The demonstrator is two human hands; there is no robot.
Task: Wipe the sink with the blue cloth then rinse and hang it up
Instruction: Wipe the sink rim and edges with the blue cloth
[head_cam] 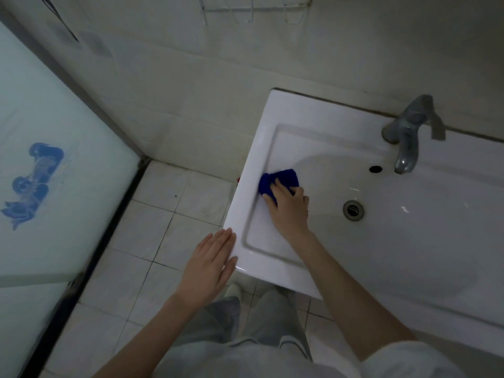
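A white rectangular sink (pixel 261 148) fills the right half of the head view. The blue cloth (pixel 283 180) is bunched on the basin's left inner slope, just inside the left rim. My right hand (pixel 289 205) presses down on the cloth, its fingers curled over it. My left hand (pixel 210 264) lies flat with straight fingers against the sink's near left corner and holds nothing. A grey metal tap (pixel 407 136) stands at the back rim, above the overflow hole (pixel 375 168). The drain (pixel 353 210) sits in the basin's middle.
A frosted glass panel (pixel 54 159) with a blue pattern stands at the left. Pale floor tiles (pixel 169 214) lie between it and the sink. A white wire rack (pixel 253 8) hangs on the tiled wall at the top. My legs show below the sink's front edge.
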